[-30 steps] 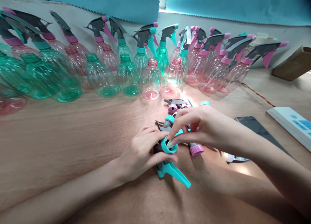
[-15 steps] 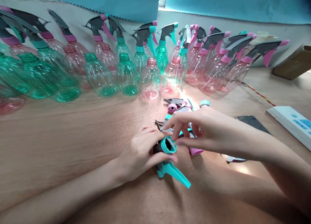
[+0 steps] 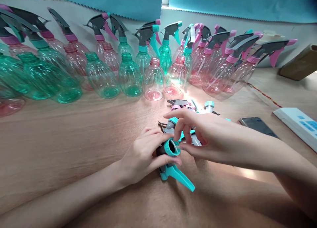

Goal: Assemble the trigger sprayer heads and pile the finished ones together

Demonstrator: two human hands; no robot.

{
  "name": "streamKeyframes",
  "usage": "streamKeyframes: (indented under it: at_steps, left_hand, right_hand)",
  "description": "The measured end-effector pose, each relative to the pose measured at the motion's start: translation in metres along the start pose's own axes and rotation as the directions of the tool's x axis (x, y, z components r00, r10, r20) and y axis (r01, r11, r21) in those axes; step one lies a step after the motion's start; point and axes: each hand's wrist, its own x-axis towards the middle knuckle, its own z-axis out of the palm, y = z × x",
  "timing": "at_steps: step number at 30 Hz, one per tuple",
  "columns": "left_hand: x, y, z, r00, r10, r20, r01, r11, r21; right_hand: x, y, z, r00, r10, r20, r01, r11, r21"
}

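A pale wooden table (image 3: 61, 148) fills the view. Along its far edge, from 9 o'clock round to 2 o'clock, stands a crowded row of clear green and pink spray bottles (image 3: 130, 78), some capped with grey trigger tops, some open-necked.

Two bare forearms come in from 7 o'clock and 4 o'clock and meet just below centre. The left hand (image 3: 145, 153) has its fingers wrapped round the grey body of a spray head (image 3: 171, 148), thumb pressed under the teal screw collar. The collar's open mouth faces up and the teal trigger juts out toward 5 o'clock. The right hand (image 3: 205, 139) hovers at the collar's 3 o'clock side, its fingers loosely apart and bent, thumb tip just beside the rim. I cannot tell whether it touches.

Behind the hands, toward 12 o'clock, lies a small heap of loose trigger heads (image 3: 182, 104) in pink, teal and grey. At 3 o'clock lie a dark phone (image 3: 257, 125) and a white panel (image 3: 297, 124).
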Motion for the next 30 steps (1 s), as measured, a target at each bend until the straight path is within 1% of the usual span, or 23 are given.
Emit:
streamKeyframes:
  at_steps: [4,13,16,20,24,30]
  left_hand:
    - [-0.001,-0.001,0.0,1.0,-0.001,0.011,0.001,1.0,0.004]
    - [-0.002,-0.003,0.002,1.0,0.029,-0.001,-0.028,1.0,0.006]
    - [-0.003,-0.004,0.002,1.0,0.021,-0.007,-0.021,1.0,0.009]
    - [-0.002,-0.003,0.002,1.0,0.017,-0.007,-0.017,1.0,0.016]
    - [-0.002,-0.003,0.001,1.0,0.016,0.007,-0.016,1.0,0.016]
    - [-0.003,-0.005,0.002,1.0,0.013,0.014,-0.013,1.0,-0.007]
  right_hand:
    - [0.0,0.0,0.0,0.999,-0.043,0.007,0.042,0.999,0.033]
    - [0.0,-0.001,0.005,1.0,-0.006,-0.007,0.006,1.0,0.005]
    - [0.0,-0.001,0.008,1.0,0.0,-0.028,0.0,1.0,-0.005]
    - [0.0,-0.001,0.011,0.997,-0.027,-0.078,0.026,1.0,-0.012]
    - [-0.002,-0.003,0.013,0.994,-0.042,-0.098,0.039,0.999,-0.038]
    - [-0.003,-0.007,0.012,0.997,-0.04,-0.066,0.038,0.999,-0.023]
